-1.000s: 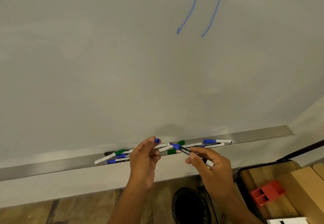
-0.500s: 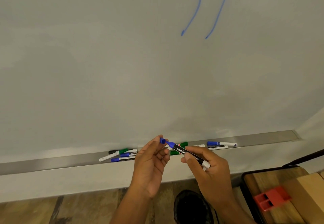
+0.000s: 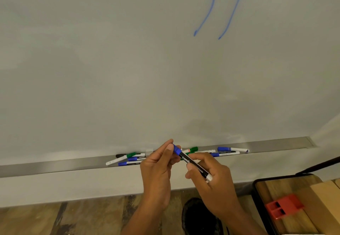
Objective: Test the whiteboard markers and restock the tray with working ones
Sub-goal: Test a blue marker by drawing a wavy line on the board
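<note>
Blue cap (image 3: pixel 177 149) now seated on marker (image 3: pixel 195 165) (slim cylinder, glossy black).

Markers (image 3: pixel 132 158) lie in the tray (image 3: pixel 55 167) below the whiteboard (image 3: pixel 128 69).

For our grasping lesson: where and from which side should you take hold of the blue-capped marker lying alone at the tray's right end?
Pinch the blue-capped marker at mid-barrel, from above and in front: it lies flat along the tray, whiteboard behind.
</note>
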The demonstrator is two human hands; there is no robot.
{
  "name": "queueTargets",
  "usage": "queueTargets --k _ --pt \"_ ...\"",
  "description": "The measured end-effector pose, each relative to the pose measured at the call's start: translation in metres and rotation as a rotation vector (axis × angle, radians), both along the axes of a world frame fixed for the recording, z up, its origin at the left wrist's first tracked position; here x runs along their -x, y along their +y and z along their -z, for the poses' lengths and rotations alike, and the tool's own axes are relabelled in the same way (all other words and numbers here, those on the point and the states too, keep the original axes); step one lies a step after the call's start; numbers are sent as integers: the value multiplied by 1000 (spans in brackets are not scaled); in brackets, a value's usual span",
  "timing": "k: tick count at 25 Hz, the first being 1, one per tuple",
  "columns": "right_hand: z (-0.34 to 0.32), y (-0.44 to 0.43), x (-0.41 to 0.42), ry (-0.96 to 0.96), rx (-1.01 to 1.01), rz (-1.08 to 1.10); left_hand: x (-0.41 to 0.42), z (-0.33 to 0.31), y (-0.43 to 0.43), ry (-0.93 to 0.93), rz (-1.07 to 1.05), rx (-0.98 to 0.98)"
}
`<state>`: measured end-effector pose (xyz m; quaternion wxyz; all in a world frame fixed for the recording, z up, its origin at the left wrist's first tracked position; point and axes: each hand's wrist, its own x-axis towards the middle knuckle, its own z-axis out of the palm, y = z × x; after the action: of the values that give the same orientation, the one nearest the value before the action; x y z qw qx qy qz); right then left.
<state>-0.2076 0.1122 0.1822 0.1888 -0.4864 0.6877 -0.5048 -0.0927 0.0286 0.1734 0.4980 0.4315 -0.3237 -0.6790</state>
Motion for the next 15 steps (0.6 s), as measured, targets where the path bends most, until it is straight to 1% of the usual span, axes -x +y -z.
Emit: queueTargets --k 2,4,9,11,13,14,15 --pt "1 -1 -4 -37 9 2 0 -2 4 20 -12 22" --pt "0 -2 -7 -113 17 3 -2 -2 7 -21 -31 54" --pt "7 -10 -6 -147 10 -47 -17 4 3 -307 -21 236" --pt "11 -15 -6 -172 -9 -57 -24 7 -2 -498 6 310" --pt "16 -20 -9 -217 -25 -58 -32 15 -4 -761 9 447" --pt "19 -23 -11 -229 -36 -65 -37 18 -4 -873 11 550" --pt "22 -25 -12 -230 -54 -75 -42 22 -6 -972 23 705"
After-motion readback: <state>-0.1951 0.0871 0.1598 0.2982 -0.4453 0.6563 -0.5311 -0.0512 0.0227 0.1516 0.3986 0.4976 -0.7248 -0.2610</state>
